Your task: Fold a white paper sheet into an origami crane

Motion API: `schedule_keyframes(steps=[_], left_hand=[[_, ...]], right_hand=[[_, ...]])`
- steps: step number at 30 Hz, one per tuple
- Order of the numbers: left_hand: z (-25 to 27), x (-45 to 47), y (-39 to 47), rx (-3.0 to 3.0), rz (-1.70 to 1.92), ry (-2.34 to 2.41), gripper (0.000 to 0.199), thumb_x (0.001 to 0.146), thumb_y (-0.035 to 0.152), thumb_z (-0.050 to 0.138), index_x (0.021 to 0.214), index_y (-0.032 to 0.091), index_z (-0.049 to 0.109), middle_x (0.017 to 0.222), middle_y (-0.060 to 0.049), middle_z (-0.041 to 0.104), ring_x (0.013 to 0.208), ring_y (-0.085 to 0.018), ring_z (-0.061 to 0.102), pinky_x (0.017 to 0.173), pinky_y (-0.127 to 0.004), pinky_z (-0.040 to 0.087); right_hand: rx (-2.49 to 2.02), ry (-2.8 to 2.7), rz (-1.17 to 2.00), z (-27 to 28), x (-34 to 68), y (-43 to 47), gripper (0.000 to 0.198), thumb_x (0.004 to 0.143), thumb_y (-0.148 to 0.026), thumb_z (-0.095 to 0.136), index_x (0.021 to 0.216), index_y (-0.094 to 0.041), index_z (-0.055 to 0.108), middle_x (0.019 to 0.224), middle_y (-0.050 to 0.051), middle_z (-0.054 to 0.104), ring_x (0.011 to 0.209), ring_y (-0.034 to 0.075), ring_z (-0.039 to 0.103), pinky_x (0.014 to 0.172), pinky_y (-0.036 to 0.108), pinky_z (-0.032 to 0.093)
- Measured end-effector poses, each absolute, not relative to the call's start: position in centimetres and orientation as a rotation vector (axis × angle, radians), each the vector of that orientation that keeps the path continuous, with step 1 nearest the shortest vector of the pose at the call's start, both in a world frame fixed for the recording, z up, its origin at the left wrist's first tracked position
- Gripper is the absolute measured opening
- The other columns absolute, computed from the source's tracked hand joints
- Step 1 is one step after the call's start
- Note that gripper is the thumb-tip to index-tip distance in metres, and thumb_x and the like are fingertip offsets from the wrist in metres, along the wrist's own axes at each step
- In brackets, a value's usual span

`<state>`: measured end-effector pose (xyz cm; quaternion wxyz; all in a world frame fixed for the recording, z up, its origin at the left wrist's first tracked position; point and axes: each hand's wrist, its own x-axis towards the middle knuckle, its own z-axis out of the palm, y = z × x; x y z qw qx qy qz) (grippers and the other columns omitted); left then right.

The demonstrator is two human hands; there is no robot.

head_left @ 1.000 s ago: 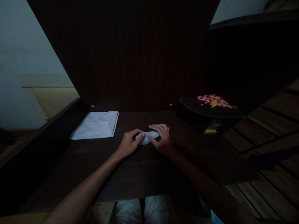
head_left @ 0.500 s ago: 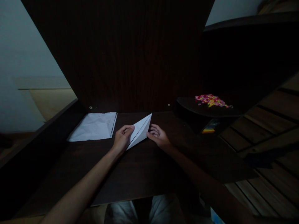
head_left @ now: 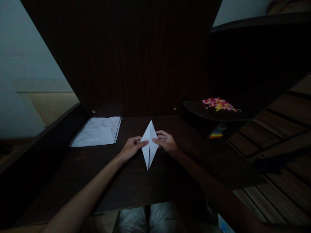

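Note:
A white folded paper [head_left: 150, 153] in a long diamond shape is held over the dark desk, one tip pointing away from me and the other toward me. A slit runs down the middle of its nearer half. My left hand [head_left: 133, 146] pinches its left side, thumb on top and fingers curled underneath. On the opposite side my right hand [head_left: 167, 142] grips the paper in the same way, thumb near the centre crease. The fingertips beneath the paper are mostly hidden.
Creased white sheets [head_left: 97, 132] lie at the desk's back left. On a low rounded shelf [head_left: 194, 108] to the right sits a heap of small pink, red and yellow pieces [head_left: 220, 104]. A dark upright panel [head_left: 136, 64] closes off the back, and a raised side board [head_left: 43, 139] borders the left.
The folded paper has turned from a slant to point straight away from me, its full diamond now facing up. My right hand has moved from its edge to a thumb-on-top hold.

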<state>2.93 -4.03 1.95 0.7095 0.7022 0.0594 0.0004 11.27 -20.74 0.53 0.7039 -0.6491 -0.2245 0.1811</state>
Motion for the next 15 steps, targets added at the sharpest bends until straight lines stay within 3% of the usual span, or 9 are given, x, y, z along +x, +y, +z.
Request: schedule_keyframes(steps=[7, 15], left_hand=[[1.63, 3.29, -3.89, 1.554, 0.072, 0.154, 0.032, 0.066, 0.041, 0.072, 0.079, 0.013, 0.067, 0.074, -0.003, 0.069, 0.066, -0.016, 0.062, 0.064, -0.026, 0.045], [1.59, 3.21, -4.01, 1.526, 0.002, 0.148, 0.034, 0.067, 0.039, 0.071, 0.089, 0.012, 0.068, 0.082, -0.006, 0.072, 0.071, -0.018, 0.064, 0.068, -0.028, 0.047]], right_hand=[[-1.429, -0.531, 0.464, 0.36, 11.01, -20.55, 0.050, 0.061, -0.030, 0.074, 0.104, -0.019, 0.050, 0.069, -0.001, 0.064, 0.059, 0.013, 0.059, 0.043, 0.020, 0.043], [-1.401, -0.539, 0.441, 0.36, 11.01, -20.61, 0.048, 0.062, -0.030, 0.074, 0.102, -0.019, 0.050, 0.067, -0.002, 0.063, 0.055, 0.013, 0.059, 0.044, 0.021, 0.043]])
